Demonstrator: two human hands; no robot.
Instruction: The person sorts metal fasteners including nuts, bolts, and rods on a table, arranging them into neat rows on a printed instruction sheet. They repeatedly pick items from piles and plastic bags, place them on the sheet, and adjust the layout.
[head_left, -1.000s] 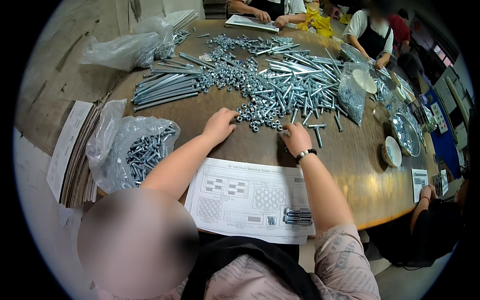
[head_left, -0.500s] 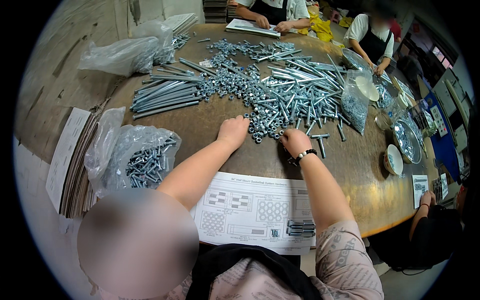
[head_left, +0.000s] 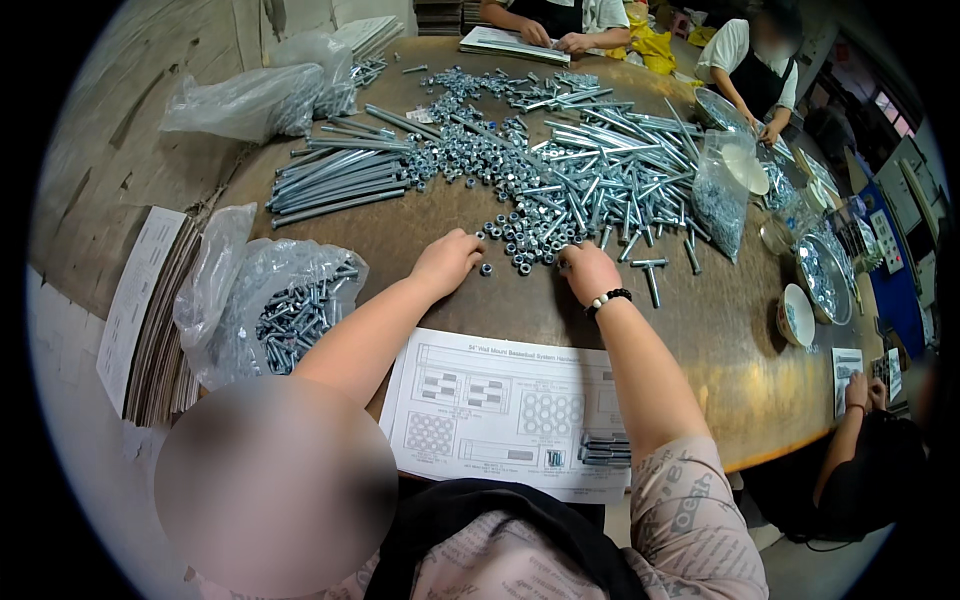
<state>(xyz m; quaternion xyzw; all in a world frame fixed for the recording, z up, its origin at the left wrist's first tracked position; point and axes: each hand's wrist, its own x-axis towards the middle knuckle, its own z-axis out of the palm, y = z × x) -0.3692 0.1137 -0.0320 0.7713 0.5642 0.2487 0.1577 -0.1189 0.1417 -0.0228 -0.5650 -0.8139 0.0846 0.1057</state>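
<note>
Hex nuts (head_left: 525,228) lie in a loose heap on the table before me. At the heap's near left edge is my left hand (head_left: 447,264), its fingers curled together; one loose nut (head_left: 487,269) lies beside the fingertips. My right hand (head_left: 590,273), with a beaded bracelet (head_left: 608,299) on the wrist, is closed at the near right edge of the nuts. What either hand holds, if anything, is hidden. Below the hands lies a printed hardware sheet (head_left: 400,425) with outline drawings; several bolts (head_left: 605,450) and a small cluster of metal pieces (head_left: 555,458) rest on it.
Long bolts (head_left: 335,190) are piled left of the nuts, with more bolts (head_left: 625,185) to the right. An open plastic bag of short bolts (head_left: 300,320) and a stack of sheets (head_left: 150,310) stand at left. Bowls (head_left: 795,315) line the right side. Other people work around the table.
My left hand has drawn back left from the heap, and a nut now lies apart near its fingertips. My right hand stays at the near edge of the nuts. The view has shifted slightly.
</note>
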